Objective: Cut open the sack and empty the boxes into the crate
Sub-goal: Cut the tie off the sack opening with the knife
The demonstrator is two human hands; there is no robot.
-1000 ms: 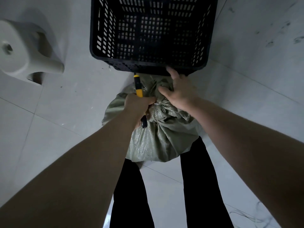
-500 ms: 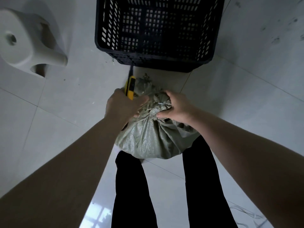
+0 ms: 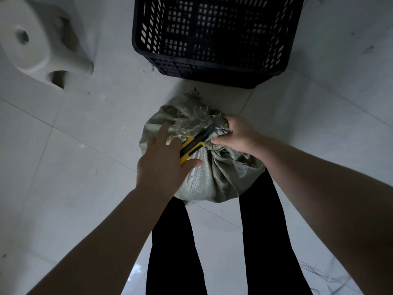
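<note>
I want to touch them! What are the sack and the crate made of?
The sack looks like woven plastic cloth, grey-green and dull: a fine weave shows, and loose strands fray at its tied top. The crate looks like hard black plastic, moulded with rows of slots.

We are counting one woven sack (image 3: 210,177), one black crate (image 3: 214,37), one yellow knife (image 3: 191,146), one white stool (image 3: 42,45), and two hands.

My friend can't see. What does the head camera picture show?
A left hand presses a yellow utility knife to the tied neck of a green sack, gripped by the right hand. A black crate stands beyond, empty.
</note>
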